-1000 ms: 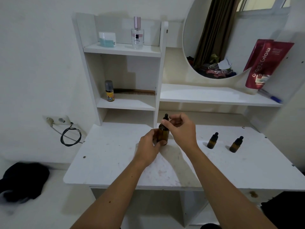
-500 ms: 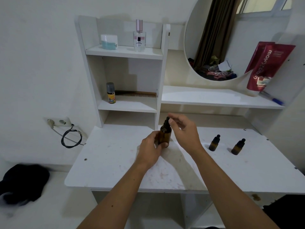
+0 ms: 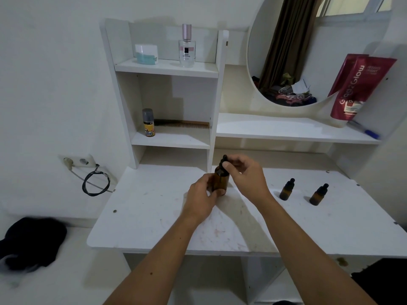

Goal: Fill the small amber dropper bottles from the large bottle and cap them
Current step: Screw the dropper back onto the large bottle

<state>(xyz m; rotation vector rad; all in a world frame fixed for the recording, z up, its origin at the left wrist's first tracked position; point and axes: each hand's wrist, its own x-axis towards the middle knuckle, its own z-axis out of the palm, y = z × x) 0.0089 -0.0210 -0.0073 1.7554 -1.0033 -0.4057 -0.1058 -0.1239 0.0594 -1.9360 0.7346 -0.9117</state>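
The large amber bottle point(image 3: 221, 181) stands upright on the white table point(image 3: 154, 208) at its middle. My left hand point(image 3: 201, 198) wraps around its body from the left. My right hand point(image 3: 246, 175) pinches its black dropper cap point(image 3: 224, 160) with thumb and fingertips from the right. Two small amber dropper bottles stand capped to the right: one point(image 3: 286, 189) nearer my right wrist, the other point(image 3: 318, 194) farther right. Both small bottles are apart from my hands.
A white shelf unit point(image 3: 167, 69) rises behind the table with a perfume bottle point(image 3: 187, 46), a jar point(image 3: 146, 54), a small spray can point(image 3: 148, 122) and a comb point(image 3: 182, 123). A round mirror point(image 3: 308, 51), a red tube point(image 3: 356, 89) and a pen point(image 3: 365, 130) are at the right. A wall socket with a coiled cable point(image 3: 95, 182) is at the left.
My right hand's fingers have shifted around the dropper cap of the large bottle while my left hand has kept its grip on the body. The small bottles have not moved.
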